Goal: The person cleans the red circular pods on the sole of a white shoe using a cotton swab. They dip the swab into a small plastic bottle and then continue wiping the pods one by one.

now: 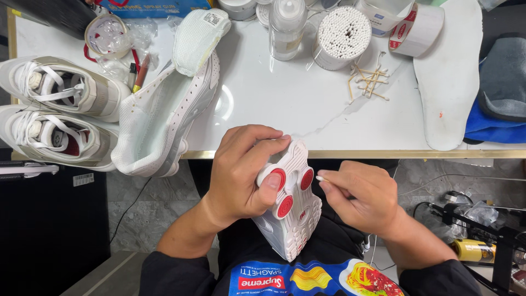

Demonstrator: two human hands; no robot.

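Left hand [241, 172] grips a white shoe [289, 211] sole-up over the lap, below the table [274, 98] edge; thumb on the heel beside the red pads, fingers wrapped over the far side. Sole faces the camera, so the tread is exposed to work on.

Right hand [364, 197] pinches a cotton swab [320, 178] shut between thumb and forefinger, tip just at the sole's right edge.

On the table, within reach: tub of swabs [344, 33], used swabs [368, 79] loose beside it, bottle [286, 27], insole [446, 82], another white shoe [164, 115], shoe pair [60, 112] at left.
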